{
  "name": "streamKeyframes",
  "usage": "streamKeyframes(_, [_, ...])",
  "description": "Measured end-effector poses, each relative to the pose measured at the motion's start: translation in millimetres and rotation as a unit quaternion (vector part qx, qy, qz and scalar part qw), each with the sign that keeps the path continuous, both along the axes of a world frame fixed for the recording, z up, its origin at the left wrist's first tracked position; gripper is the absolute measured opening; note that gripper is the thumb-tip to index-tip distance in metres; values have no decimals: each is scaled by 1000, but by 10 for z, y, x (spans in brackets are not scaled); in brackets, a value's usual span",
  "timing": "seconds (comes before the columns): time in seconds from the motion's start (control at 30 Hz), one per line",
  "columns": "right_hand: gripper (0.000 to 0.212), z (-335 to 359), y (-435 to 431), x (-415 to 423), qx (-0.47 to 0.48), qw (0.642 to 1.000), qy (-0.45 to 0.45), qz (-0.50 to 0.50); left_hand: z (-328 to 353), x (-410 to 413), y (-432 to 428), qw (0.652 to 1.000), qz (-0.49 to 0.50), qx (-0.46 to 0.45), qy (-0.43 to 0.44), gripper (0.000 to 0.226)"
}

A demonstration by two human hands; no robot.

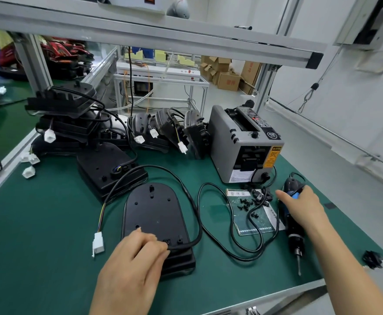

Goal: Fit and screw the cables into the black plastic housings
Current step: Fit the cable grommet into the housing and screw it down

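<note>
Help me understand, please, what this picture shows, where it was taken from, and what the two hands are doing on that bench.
This is one picture from a camera worn on a person's head, looking down at their own two bare hands; no robot is involved. They work at a bench covered by a green mat. The left hand holds a black cable against the near end of a flat black plastic housing; the cable's other end carries a white plug. The right hand grips a blue and black electric screwdriver that lies on the mat. Small black screws sit on a printed sheet between the hands. Behind stand a grey box-shaped machine and a pile of more black housings with cables.
</note>
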State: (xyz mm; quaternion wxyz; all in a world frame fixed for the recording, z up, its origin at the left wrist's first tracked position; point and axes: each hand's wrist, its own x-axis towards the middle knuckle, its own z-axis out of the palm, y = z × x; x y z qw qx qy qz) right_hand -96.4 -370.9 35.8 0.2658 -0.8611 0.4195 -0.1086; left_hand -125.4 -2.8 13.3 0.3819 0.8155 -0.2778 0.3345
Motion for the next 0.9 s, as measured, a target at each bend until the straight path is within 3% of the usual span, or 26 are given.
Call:
streamKeyframes(0.2, [71,40,65,-26,-5,1000,-6,11,-19,1,5,1000,-2,-3,6,18])
streamKeyframes(0.27, [66,92,122,-28,-77,993,-83,18,-27,1,8,1000,-4,-1,7,9])
streamKeyframes(0.33, [46,199,228,22,-135,973,-182,46,-29,6,8,1000,-5,1,6,5])
streamKeyframes(0.37, [32,273,290,75,-117,968,-213,68,-29,8,8,1000,-5,0,6,5])
streamKeyframes(0.43, [12,401,415,222,8,967,-233,104,-29,5,6,1000,-6,-2,10,5])
streamKeyframes(0.57, [10,471,492,492,177,952,-231,91,-35,1,10,1000,-3,2,19,6])
streamKeyframes(0.9, [15,471,435,747,306,908,-287,12,-53,15,13,1000,-9,0,9,8])
